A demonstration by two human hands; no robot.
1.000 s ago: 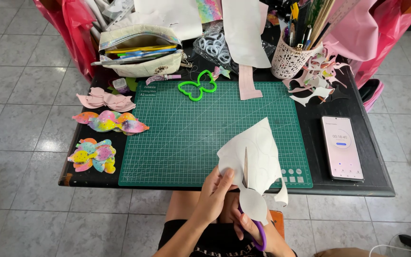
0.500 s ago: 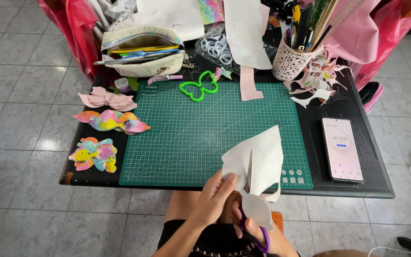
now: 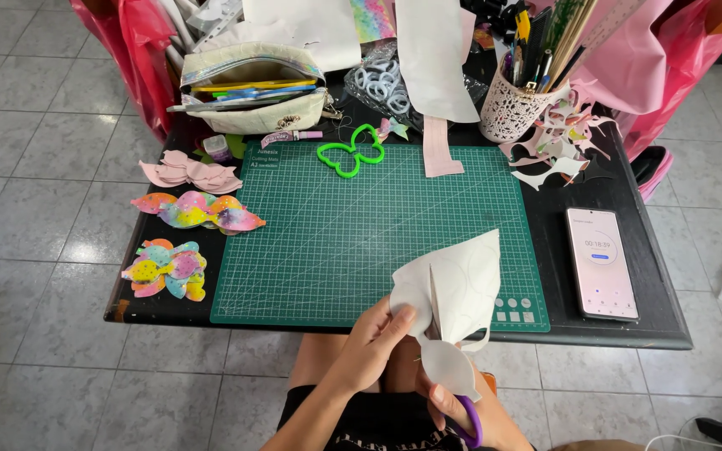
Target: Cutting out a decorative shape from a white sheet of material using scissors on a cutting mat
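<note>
My left hand pinches the lower left edge of a white sheet with faint traced outlines, held up over the front edge of the green cutting mat. Below it, my right hand grips purple-handled scissors, mostly hidden behind a partly cut rounded flap of the sheet. Both hands are over my lap, just in front of the black table.
A phone lies at the right. Colourful bow-shaped cutouts and pink ones sit left of the mat. A green butterfly template, a pencil pouch, a white pen cup and paper scraps line the back.
The white sheet has turned and shifted slightly right and down in my hands, with the cut flap hanging lower. The table items have not moved.
</note>
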